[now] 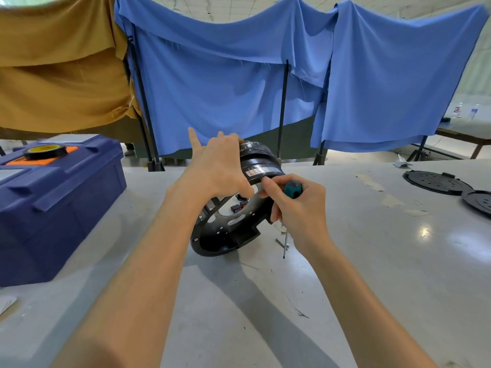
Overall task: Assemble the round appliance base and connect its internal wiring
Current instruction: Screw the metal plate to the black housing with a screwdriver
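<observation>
The round black appliance base (225, 232) stands tilted on its edge at the middle of the grey table, its open inside facing me. A white and red label (261, 171) shows on its upper rim. My left hand (218, 168) grips the top of the rim, index finger pointing up. My right hand (295, 205) holds a screwdriver with a teal and black handle (292, 188); its shaft (285, 243) points down toward the table. The right thumb and fingertip touch the rim by the label. A small dark connector (236, 207) shows inside the base.
A dark blue toolbox (58, 205) with a tape roll (43, 150) on its lid stands at the left. Two black round plates (435, 181) (479, 203) lie at the far right. A small metal part (280, 243) lies by the base. Blue and tan cloths hang behind the table.
</observation>
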`<action>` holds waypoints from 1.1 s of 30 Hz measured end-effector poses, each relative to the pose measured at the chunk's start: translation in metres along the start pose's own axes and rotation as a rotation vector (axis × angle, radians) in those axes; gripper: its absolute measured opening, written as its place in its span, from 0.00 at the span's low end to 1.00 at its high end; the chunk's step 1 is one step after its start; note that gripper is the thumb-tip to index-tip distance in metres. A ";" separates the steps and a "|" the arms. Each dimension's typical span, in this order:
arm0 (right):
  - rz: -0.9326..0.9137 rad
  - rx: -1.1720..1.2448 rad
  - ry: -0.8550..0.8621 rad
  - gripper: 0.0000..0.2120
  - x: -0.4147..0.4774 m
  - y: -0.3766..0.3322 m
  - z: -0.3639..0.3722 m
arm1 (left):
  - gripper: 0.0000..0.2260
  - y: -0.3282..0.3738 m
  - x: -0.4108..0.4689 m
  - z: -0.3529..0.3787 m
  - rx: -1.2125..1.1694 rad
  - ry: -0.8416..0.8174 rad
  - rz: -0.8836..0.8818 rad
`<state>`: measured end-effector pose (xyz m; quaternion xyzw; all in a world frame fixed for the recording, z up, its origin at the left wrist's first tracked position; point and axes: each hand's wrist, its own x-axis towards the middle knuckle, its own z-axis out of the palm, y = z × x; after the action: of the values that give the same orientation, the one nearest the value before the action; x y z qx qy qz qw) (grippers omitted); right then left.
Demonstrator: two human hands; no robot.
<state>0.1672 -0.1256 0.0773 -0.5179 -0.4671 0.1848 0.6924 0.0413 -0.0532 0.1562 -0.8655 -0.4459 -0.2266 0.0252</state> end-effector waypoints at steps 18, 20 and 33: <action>0.653 0.361 -0.096 0.01 -0.027 0.007 -0.004 | 0.30 0.012 -0.050 0.052 0.517 0.197 0.129; 0.706 0.326 -0.112 0.03 -0.027 0.010 -0.004 | 0.30 0.011 -0.056 0.058 0.551 0.189 0.127; 1.037 0.517 -0.272 0.17 -0.021 0.037 -0.018 | 0.23 0.008 -0.077 0.087 0.572 0.209 0.137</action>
<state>0.1801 -0.1362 0.0339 -0.4645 -0.1778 0.6713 0.5495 0.0408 -0.0953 0.0479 -0.8234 -0.4272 -0.1774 0.3287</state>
